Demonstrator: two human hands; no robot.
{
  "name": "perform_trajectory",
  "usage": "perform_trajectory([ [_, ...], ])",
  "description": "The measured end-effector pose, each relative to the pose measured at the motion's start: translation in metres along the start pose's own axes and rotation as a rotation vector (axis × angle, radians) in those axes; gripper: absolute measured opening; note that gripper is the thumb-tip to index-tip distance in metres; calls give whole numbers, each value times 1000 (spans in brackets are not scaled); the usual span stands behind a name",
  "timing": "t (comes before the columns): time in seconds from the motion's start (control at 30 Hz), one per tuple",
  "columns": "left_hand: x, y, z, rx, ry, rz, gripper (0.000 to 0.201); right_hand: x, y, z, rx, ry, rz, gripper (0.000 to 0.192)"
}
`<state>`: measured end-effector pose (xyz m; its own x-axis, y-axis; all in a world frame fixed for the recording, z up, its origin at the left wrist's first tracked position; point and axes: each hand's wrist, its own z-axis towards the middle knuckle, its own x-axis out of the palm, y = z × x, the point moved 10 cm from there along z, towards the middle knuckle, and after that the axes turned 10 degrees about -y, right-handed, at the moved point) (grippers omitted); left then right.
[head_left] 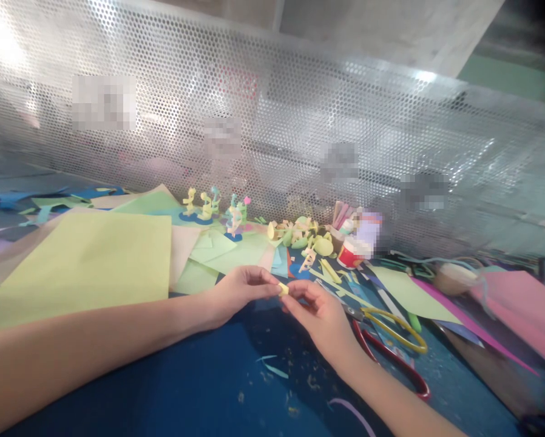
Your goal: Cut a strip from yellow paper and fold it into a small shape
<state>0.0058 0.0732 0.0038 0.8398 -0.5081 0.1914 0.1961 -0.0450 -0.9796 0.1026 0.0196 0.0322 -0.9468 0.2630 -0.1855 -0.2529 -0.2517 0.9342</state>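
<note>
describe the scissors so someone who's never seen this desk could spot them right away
Start at the perforated metal screen across the back, then drop to the dark blue table in front of it. Just right of the right hand lie the scissors, two pairs overlapping. Their big loop handles, one yellow and one red, set them apart from the flat paper sheets and scraps around them.

Hidden/unclear | 4 blurred grey patches on perforated metal screen (300, 121) | label of red-and-white glue pot (352, 252) blurred out | small yellow paper piece (283, 289) mostly covered by fingertips, shape unclear | red-handled scissors (391, 358): blades behind right hand (320, 315) | large light-green paper sheet (81, 267) overlapped by left forearm
</note>
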Motion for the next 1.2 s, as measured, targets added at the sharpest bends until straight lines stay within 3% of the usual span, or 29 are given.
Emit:
perform_trajectory([
  [0.67, -8, 1, 2, 4, -69, 76, 24, -2, 2, 1, 0, -29, -30, 14],
  [1.2, -1, -1, -2, -9, -30, -2, 20, -6, -1, 0, 37, -51, -99, 15],
])
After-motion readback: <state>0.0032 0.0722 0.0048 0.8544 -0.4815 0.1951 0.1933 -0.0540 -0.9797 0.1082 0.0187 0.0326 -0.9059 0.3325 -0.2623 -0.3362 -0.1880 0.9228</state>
